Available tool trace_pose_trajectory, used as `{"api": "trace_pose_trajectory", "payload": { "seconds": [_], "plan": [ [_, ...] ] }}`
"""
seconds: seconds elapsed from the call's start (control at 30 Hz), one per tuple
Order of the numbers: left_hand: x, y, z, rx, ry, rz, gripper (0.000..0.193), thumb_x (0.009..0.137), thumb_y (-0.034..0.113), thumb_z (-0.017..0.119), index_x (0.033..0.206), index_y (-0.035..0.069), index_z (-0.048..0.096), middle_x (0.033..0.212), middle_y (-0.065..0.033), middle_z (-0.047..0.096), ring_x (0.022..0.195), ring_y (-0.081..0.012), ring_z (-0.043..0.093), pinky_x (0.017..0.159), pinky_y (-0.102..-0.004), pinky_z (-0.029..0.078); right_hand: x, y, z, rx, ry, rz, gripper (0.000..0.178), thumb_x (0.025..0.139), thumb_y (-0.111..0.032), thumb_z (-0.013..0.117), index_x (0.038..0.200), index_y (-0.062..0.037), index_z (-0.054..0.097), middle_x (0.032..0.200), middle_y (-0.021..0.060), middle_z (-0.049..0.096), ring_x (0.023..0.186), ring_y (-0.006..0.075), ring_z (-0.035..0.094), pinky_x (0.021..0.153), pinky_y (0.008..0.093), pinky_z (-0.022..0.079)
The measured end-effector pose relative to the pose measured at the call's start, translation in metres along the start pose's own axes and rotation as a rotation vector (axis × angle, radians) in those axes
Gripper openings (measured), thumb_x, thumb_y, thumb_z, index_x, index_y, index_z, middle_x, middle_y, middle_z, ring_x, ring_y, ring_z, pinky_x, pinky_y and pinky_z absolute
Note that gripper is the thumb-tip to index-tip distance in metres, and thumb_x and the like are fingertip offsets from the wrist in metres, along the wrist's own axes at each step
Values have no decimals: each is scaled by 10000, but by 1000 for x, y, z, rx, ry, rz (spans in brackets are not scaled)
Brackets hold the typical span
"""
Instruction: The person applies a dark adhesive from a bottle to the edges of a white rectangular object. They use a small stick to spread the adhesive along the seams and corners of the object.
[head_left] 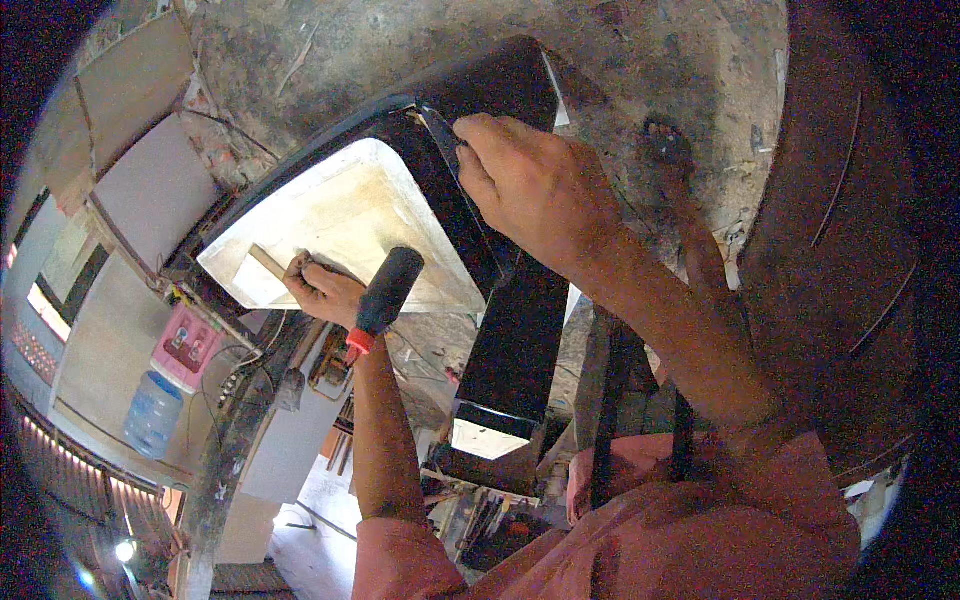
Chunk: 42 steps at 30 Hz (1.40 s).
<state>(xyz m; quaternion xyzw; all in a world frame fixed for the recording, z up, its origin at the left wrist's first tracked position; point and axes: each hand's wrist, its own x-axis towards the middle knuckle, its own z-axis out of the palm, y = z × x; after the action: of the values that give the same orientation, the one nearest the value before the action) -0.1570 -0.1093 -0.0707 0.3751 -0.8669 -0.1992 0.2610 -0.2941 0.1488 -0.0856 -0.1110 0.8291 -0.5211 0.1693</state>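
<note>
A large frame covered in black upholstery material (500, 85) is tipped up in front of me, with a pale, stained panel (370, 210) set inside it. At the panel's upper right corner my right hand (540, 190) is closed on a loose edge of the black material. My left hand (325, 290) rests low on the panel with curled fingers, beside a short light strip (268, 262). What those fingers hold, if anything, I cannot make out. A black cylinder with a red ring (390, 288) crosses over my left wrist; its lower part is hidden.
A black-covered leg-like piece (515, 360) with a white end runs down toward me. At left stand a pink water dispenser (190, 345) and a blue water bottle (153, 412). Tools (490, 535) lie below; a large brown surface (840, 220) fills the right. A bare foot (668, 145) stands on the floor.
</note>
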Motion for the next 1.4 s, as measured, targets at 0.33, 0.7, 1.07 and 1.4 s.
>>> {"api": "trace_pose_trajectory", "payload": {
  "seconds": [0.33, 0.7, 1.07, 1.4],
  "plan": [
    [-2, 6, -1, 53, -6, -78, 223, 964, 131, 445, 1010, -35, 586, 951, -105, 606, 867, -179, 536, 819, -318, 448, 8, 2, 1, -224, -184, -246, 156, 839, -182, 571, 904, -54, 631, 799, 106, 665, 688, 288, 710, 548, 408, 590],
    [-1, 2, -5, 92, -52, -108, 246, 949, 133, 443, 1026, -54, 583, 982, -126, 605, 905, -219, 545, 866, -340, 444, 10, -13, -8, -311, -269, -192, 147, 854, -140, 561, 918, -20, 618, 789, 134, 650, 693, 317, 698, 603, 439, 580],
    [-2, 6, -3, 81, -40, -85, 246, 957, 148, 439, 1011, -42, 584, 983, -116, 607, 911, -216, 544, 876, -341, 436, 10, -16, -7, -266, -214, -210, 120, 841, -132, 566, 880, -27, 606, 778, 128, 649, 678, 319, 698, 574, 440, 577],
    [-3, 1, -4, 55, -37, -86, 229, 957, 134, 449, 1028, -39, 580, 959, -104, 598, 885, -197, 523, 855, -340, 434, 16, -23, -12, -282, -314, -196, 123, 833, -132, 563, 882, -30, 611, 794, 141, 660, 690, 319, 704, 582, 433, 575]
  ]
}}
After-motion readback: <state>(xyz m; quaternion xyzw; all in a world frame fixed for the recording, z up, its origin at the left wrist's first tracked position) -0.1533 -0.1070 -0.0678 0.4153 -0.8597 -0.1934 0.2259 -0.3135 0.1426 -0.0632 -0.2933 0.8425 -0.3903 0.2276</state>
